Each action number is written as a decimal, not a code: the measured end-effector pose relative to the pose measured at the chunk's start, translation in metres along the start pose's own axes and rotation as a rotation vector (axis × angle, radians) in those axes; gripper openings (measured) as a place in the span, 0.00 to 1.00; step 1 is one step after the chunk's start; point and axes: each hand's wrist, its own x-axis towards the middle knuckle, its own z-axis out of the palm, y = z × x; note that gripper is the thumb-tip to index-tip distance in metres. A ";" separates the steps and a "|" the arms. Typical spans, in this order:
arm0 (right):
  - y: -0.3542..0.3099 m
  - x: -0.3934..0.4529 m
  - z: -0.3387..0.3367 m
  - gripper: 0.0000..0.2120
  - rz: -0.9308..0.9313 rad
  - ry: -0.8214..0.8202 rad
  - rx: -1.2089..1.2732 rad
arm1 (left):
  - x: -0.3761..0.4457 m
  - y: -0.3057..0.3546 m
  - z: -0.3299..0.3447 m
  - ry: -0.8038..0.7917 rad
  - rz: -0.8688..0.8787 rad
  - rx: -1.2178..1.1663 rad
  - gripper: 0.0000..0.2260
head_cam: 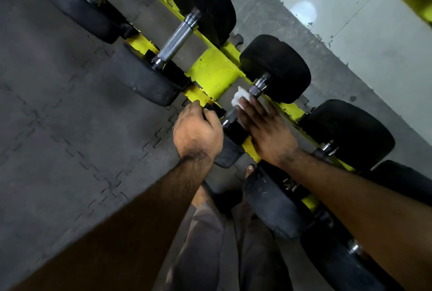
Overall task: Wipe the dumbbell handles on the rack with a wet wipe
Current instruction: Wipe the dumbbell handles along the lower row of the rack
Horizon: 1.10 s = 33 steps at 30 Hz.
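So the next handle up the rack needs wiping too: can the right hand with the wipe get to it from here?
Probably yes. That bare knurled handle lies open from above, with nothing over it. The right hand with the wet wipe only has to cross the yellow rack post between them.

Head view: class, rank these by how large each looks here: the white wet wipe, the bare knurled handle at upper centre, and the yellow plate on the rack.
1. yellow plate, clearly largest.
2. knurled handle.
3. wet wipe, smallest, though the right hand hides part of it.
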 end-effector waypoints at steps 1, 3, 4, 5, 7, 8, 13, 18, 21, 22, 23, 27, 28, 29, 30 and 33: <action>0.007 0.000 -0.002 0.37 0.045 0.000 -0.021 | 0.000 0.000 0.001 0.005 0.005 0.000 0.30; 0.005 0.002 -0.004 0.38 0.226 0.025 0.007 | 0.000 -0.001 0.001 0.007 0.005 0.007 0.30; -0.004 0.005 -0.003 0.38 0.268 0.047 0.040 | 0.000 -0.001 0.001 0.004 0.005 0.010 0.30; -0.014 0.007 0.000 0.37 0.255 0.061 0.087 | 0.000 -0.001 0.002 0.002 0.006 0.011 0.30; -0.017 0.006 0.005 0.34 0.125 0.070 0.148 | 0.000 -0.001 0.001 0.003 0.004 0.014 0.30; -0.009 0.004 0.005 0.34 0.091 0.066 0.128 | 0.000 -0.001 0.001 0.002 0.005 0.017 0.30; -0.010 0.009 0.000 0.36 0.284 0.108 0.110 | 0.000 -0.003 0.003 0.013 0.017 0.024 0.31; 0.004 0.010 -0.004 0.28 0.052 0.086 0.174 | -0.002 -0.003 0.002 0.021 0.008 0.020 0.30; 0.015 0.026 -0.013 0.21 0.120 0.183 0.283 | -0.001 -0.003 0.003 0.012 -0.010 0.008 0.27; 0.012 0.030 -0.016 0.20 0.127 0.219 0.334 | 0.000 -0.003 0.002 0.003 -0.014 0.013 0.27; 0.009 0.031 -0.021 0.19 0.133 0.246 0.382 | -0.001 -0.002 0.001 -0.005 -0.017 0.018 0.27; -0.008 0.016 -0.041 0.14 0.354 0.307 0.595 | -0.002 0.002 -0.002 -0.010 -0.018 0.013 0.27; -0.012 0.012 -0.048 0.13 0.437 0.317 0.669 | -0.002 0.002 -0.002 -0.017 -0.020 0.015 0.27; -0.017 0.010 -0.055 0.12 0.532 0.323 0.768 | -0.002 0.002 -0.002 -0.025 -0.019 0.022 0.27; -0.021 0.009 -0.060 0.12 0.648 0.322 0.896 | -0.002 0.003 -0.003 -0.033 -0.017 0.030 0.27; -0.022 0.014 -0.056 0.07 1.030 0.313 1.188 | -0.003 0.003 -0.004 -0.034 -0.008 0.036 0.26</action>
